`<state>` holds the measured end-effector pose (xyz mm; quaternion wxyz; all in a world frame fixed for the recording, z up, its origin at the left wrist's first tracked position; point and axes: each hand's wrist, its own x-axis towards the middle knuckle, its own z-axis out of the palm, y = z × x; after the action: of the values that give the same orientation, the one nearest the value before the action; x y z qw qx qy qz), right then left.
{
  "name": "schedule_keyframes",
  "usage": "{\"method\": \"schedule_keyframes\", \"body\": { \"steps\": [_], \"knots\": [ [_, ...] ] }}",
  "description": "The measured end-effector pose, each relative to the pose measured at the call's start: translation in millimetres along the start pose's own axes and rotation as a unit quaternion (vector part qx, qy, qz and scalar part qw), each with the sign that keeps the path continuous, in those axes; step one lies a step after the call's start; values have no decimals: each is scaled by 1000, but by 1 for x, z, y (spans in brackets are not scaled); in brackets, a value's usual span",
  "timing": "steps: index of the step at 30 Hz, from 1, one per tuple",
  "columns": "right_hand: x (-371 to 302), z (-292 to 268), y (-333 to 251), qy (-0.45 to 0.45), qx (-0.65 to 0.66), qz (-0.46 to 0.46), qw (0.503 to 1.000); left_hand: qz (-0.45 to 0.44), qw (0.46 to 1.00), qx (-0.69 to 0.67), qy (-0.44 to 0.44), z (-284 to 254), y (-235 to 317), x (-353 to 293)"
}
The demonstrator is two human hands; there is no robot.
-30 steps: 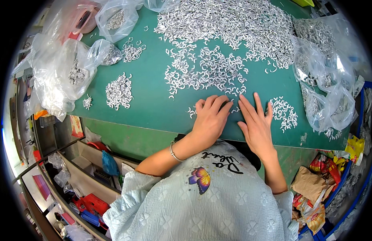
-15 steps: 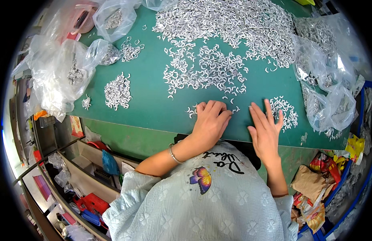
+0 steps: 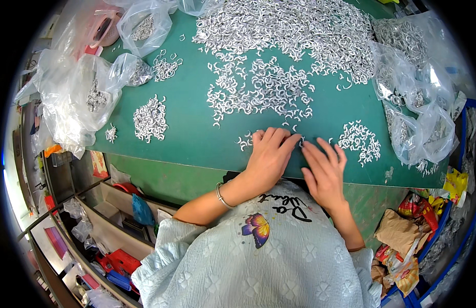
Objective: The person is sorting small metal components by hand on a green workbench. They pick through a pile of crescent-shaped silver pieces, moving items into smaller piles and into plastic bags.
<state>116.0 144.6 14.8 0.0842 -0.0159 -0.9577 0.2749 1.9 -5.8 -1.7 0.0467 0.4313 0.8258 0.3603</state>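
Observation:
My left hand (image 3: 269, 155) rests near the table's front edge, fingers bent down and bunched together; whatever lies under them is hidden. Beside its fingertips is a small loose group of curved silver metal pieces (image 3: 244, 141). My right hand (image 3: 323, 172) is just to its right, open with the fingers apart. Its index fingertip comes close to a single curved piece (image 3: 301, 143) between the two hands. Right of that hand sits a small pile of the same curved pieces (image 3: 359, 141). A wider scatter of curved pieces (image 3: 261, 87) spreads beyond both hands.
A large heap of curved pieces (image 3: 289, 25) covers the far part of the green table (image 3: 189, 118). Another small pile (image 3: 150, 119) is on the left. Clear plastic bags (image 3: 84, 102) line the left side, with more bags (image 3: 425, 131) of metal parts on the right.
My right hand has moved left, away from the right-hand pile and close to my left hand. My left hand has stayed almost in place.

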Motion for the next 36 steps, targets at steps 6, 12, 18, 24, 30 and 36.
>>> {"method": "schedule_keyframes", "body": {
  "steps": [6,12,18,24,30,36],
  "knots": [
    [-18,-2,12,19,-45,-5,999,41,998,42,-9,1,-4,6],
    [-13,-1,6,19,-51,-7,999,29,999,23,4,1,-3,6],
    [-25,-5,25,66,-161,70,982,20,999,37,16,-3,-5,-1],
    [18,9,-3,17,16,20,1000,-7,998,58,23,-12,-7,-8],
    [13,16,-8,-114,18,-38,993,-39,996,65,47,-19,-12,-18],
    [27,16,-13,-85,-34,-14,996,-39,997,49,43,-20,-9,-16]
  ]
}}
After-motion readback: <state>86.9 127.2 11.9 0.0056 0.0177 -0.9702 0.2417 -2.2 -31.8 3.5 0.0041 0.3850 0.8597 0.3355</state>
